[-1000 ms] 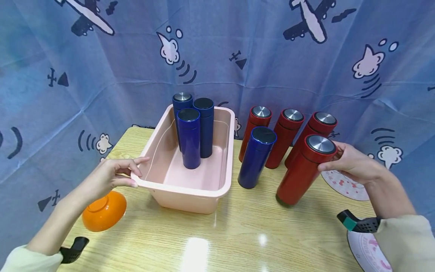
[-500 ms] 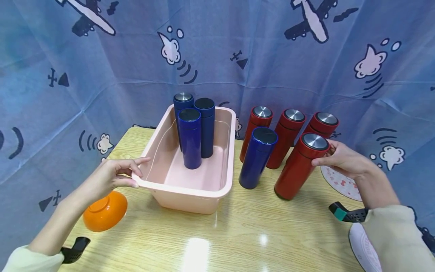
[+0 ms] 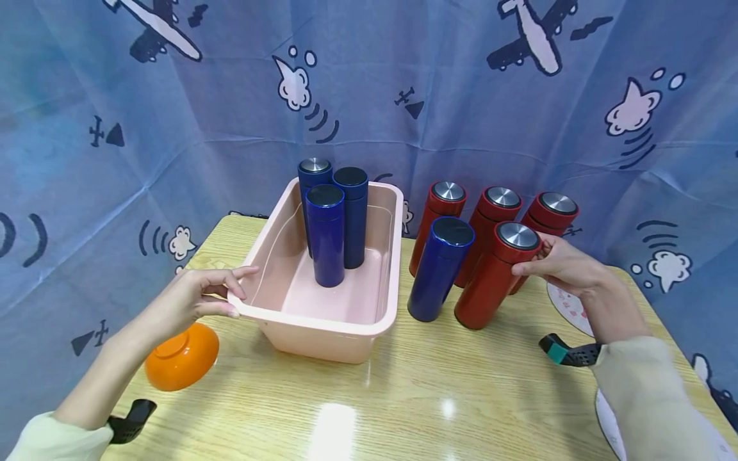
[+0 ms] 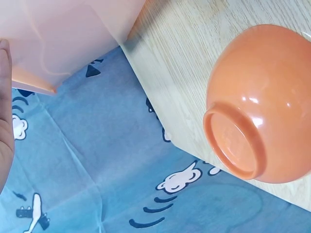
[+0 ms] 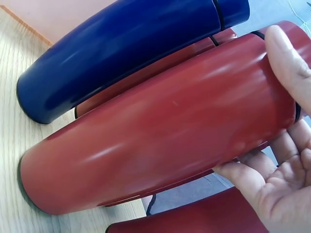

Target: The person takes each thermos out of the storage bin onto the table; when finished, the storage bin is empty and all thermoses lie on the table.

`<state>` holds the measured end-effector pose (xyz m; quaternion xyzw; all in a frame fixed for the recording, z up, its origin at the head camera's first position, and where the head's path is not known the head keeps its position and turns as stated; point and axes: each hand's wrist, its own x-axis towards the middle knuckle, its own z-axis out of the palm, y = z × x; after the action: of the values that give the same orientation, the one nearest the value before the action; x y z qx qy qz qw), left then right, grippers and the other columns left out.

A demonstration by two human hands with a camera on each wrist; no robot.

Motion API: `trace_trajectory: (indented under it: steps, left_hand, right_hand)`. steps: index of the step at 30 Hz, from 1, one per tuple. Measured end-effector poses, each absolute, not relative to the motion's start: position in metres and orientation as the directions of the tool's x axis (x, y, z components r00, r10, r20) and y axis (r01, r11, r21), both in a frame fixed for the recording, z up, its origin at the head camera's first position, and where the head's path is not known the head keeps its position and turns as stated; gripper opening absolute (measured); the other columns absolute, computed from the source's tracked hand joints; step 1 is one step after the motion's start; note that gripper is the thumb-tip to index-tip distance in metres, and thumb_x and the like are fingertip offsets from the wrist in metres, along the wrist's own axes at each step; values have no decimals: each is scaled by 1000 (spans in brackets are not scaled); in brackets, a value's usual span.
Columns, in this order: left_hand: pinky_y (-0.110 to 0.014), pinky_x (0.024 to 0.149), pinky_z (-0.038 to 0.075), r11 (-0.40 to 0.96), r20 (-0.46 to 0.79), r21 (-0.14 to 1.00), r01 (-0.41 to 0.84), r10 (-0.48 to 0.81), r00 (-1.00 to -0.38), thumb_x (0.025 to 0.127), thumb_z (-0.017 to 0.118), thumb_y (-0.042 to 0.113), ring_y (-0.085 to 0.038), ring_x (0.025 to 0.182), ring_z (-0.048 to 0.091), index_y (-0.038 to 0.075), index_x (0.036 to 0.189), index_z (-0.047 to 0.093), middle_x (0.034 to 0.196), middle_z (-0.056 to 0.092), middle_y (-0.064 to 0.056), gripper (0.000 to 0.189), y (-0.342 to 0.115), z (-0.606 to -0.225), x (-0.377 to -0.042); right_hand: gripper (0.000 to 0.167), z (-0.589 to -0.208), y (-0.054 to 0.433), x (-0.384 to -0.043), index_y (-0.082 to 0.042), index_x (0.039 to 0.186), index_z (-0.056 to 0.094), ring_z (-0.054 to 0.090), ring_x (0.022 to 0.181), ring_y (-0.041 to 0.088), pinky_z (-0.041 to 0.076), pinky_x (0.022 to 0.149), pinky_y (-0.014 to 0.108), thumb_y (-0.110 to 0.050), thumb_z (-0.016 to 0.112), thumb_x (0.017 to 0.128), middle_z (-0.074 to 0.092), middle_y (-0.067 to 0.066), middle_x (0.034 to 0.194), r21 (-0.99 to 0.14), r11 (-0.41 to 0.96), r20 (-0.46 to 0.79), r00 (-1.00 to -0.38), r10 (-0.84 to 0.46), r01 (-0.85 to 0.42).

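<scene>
At the front left corner of a pink plastic bin [image 3: 314, 325], my left hand [image 3: 193, 294] pinches the rim between thumb and fingers. Inside the bin, three blue thermos bottles stand upright, the nearest one [image 3: 326, 246] with a black lid. My right hand [image 3: 567, 266] grips a red thermos bottle [image 3: 484, 282] near its silver-topped lid; in the right wrist view, thumb and fingers lie on either side of the red thermos [image 5: 146, 126]. Just left of it stands a blue thermos [image 3: 435, 272] outside the bin, also seen in the right wrist view as a blue bottle [image 5: 116, 48].
Three more red thermos bottles stand behind, including a left one [image 3: 441, 211] and a right one [image 3: 550, 214]. An upturned orange bowl [image 3: 181, 362] lies left of the bin. Round patterned mats [image 3: 571, 307] lie at the right. A blue curtain [image 3: 357, 83] hangs behind the table.
My right hand has moved left with the red thermos, bringing it closer to the blue thermos outside the bin. The left hand has stayed on the bin's rim.
</scene>
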<state>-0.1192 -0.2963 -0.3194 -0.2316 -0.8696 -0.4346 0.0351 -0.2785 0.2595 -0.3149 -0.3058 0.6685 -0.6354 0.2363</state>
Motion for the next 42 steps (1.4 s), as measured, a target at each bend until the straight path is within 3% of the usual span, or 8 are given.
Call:
trace_trajectory:
  steps: [13,25,42]
  left_hand:
    - [-20,74,55,501,263,750,431,371,-891,73,77,2,-15,96,69,10,84,67,127,57,-25,17,-298,-321,-120]
    - [-20,73,55,486,282,752,445,373,-884,74,76,1,-8,99,66,8,85,66,127,57,-26,16,-298,-322,-120]
    - [-19,73,55,493,269,756,430,366,-891,73,77,1,-3,100,65,8,85,67,127,57,-26,16,-296,-320,-119]
  right_hand:
    - [47,-320,254,-284,-16,121,63,64,104,10,52,86,24,15,58,86,69,-1,114,-998,-22,58,-734,-676,-59]
    - [46,-322,257,-283,-19,120,60,62,103,8,52,84,23,13,58,87,68,-3,113,-997,59,0,-771,-637,-49]
    - [47,-321,257,-284,-19,120,60,63,102,9,52,84,24,12,60,85,69,-3,112,-991,95,10,-776,-631,-90]
